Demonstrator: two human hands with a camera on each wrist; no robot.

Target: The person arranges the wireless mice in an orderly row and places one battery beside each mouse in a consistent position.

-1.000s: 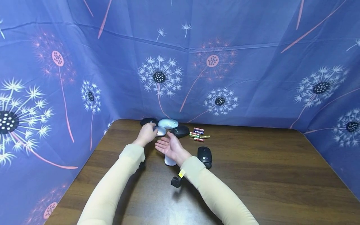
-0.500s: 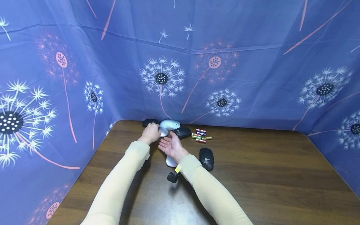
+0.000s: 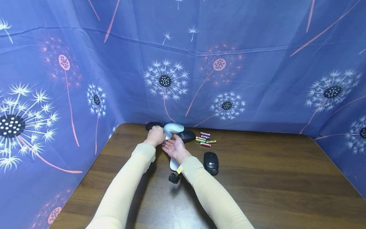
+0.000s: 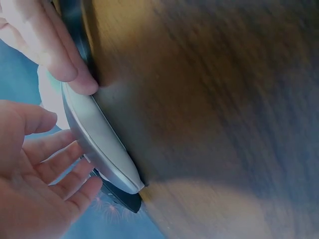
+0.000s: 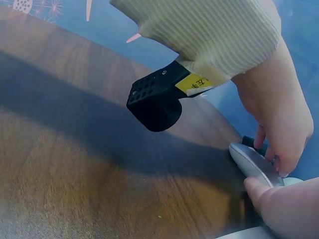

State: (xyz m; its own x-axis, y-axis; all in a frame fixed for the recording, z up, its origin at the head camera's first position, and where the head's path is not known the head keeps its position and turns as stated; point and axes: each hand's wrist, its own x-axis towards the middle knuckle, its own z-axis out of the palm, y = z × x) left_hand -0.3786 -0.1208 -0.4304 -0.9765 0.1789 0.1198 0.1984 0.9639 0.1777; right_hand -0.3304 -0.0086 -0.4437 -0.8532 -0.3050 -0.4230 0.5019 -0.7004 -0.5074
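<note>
In the head view, my left hand (image 3: 155, 136) grips the silver-grey mouse (image 3: 167, 135) by its left end. The left wrist view shows its fingertips (image 4: 85, 85) on the end of that mouse (image 4: 102, 134). My right hand (image 3: 176, 149) lies palm up with fingers loosely spread, close to the mouse's right side. In the right wrist view, one right digit (image 5: 256, 189) seems to touch the mouse (image 5: 254, 164). Whether the mouse is lifted, I cannot tell. A white mouse (image 3: 173, 164) is partly hidden below the right hand.
Behind stand a black mouse (image 3: 152, 125), a pale blue mouse (image 3: 174, 128) and another black mouse (image 3: 187, 136). Several batteries (image 3: 204, 138) lie to their right, and a further black mouse (image 3: 211, 163) sits nearer. Blue patterned cloth (image 3: 257, 79) borders the wooden table (image 3: 271, 178).
My left hand has shifted slightly right and tilted over the silver-grey mouse, covering its left end. The right hand stays palm up beside it. The head view has shifted a little.
</note>
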